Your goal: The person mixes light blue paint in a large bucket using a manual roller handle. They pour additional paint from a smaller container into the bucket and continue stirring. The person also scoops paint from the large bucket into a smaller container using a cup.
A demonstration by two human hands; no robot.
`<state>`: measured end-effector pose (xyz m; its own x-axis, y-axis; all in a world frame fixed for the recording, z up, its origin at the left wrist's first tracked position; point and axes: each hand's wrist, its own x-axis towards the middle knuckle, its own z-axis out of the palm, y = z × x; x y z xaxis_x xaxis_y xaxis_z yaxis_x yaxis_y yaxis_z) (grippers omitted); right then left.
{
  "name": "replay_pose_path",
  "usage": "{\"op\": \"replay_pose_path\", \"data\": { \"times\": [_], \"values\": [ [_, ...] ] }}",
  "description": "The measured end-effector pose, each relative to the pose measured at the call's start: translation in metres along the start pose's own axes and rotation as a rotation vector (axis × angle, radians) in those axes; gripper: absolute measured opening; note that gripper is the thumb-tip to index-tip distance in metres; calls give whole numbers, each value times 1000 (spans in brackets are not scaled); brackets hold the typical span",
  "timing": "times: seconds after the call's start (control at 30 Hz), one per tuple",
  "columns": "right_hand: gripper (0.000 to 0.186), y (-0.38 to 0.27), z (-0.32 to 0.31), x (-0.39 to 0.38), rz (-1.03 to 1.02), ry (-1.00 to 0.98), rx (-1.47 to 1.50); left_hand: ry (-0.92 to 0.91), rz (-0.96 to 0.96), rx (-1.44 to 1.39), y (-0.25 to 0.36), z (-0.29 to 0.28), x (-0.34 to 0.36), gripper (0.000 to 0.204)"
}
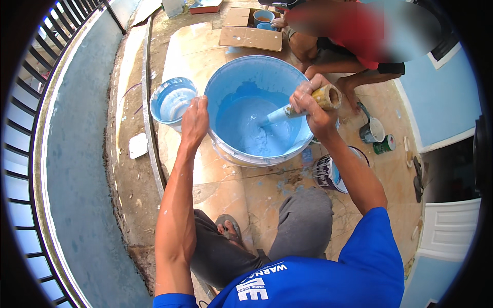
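A large bucket of light blue paint stands in front of me, its inner wall smeared with darker blue. My left hand is closed on the left side of its rim. My right hand grips a thick yellowish, paint-coated stick, whose blue-covered lower end dips into the paint. Left of the bucket, a smaller blue pail holds pale paint or residue. To the lower right, partly behind my right forearm, stands a printed paint pail with blue inside.
A co-worker crouches at upper right near cardboard and small cups. A dipper, green can and sandals lie rightward. A low wall with black railing runs left; a white lid lies beside a metal strip.
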<state>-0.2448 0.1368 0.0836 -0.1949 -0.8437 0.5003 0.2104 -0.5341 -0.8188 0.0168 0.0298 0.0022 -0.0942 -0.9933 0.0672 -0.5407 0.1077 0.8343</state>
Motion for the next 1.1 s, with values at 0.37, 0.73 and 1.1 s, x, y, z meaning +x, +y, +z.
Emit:
{"op": "replay_pose_path", "data": {
  "times": [0.37, 0.73, 1.1],
  "values": [
    [22, 59, 13, 53, -84, -137, -399, -4, 16, -12, 2, -1, 2, 53],
    [23, 57, 6, 31, 94, -166, -246, -10, 28, -63, 2, 0, 0, 49],
    [19, -6, 4, -31, 298, -70, 36, 7, 29, -63, 3, 0, -1, 48]
  ]
}}
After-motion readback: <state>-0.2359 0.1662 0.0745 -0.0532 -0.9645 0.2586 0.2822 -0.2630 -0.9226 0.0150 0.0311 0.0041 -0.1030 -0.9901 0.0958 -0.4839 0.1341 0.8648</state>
